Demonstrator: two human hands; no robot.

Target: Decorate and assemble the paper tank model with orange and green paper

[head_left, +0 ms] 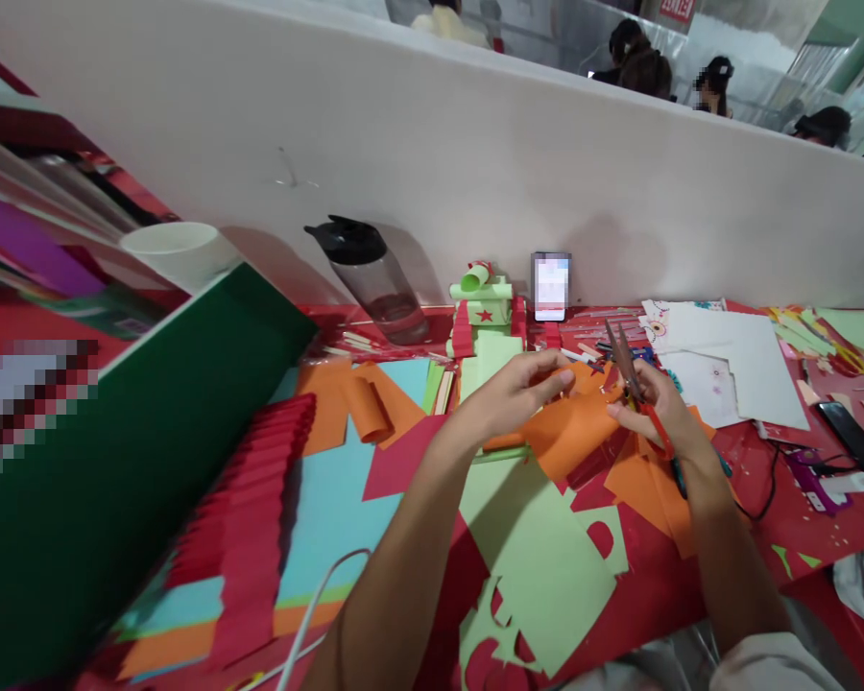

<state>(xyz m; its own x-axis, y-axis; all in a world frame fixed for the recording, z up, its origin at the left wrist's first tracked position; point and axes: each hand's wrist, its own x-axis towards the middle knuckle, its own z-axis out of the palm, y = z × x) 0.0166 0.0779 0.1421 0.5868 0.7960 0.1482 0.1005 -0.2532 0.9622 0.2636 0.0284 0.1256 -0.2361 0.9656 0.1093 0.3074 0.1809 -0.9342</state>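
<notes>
In the head view, my left hand [519, 392] has its thumb and fingers closed on the upper left part of a sheet of orange paper [572, 434], which curls slightly. My right hand [663, 408] grips a pair of scissors [623, 355] with orange handles, blades pointing up and away. The right thumb reaches toward the paper's right edge. Underneath lies a large light green sheet [525, 518] and cut-out green scraps [493, 629]. Just beyond my hands stands a light green paper model [488, 312] with a red star.
A dark green box [151, 432] slants along the left, by a clear bottle [378, 283] with black lid. Pleated red paper [252, 518] and a white cable [317, 609] lie nearer. A lit phone [551, 286] leans on the white partition [439, 163]. White sheets [741, 355] lie right.
</notes>
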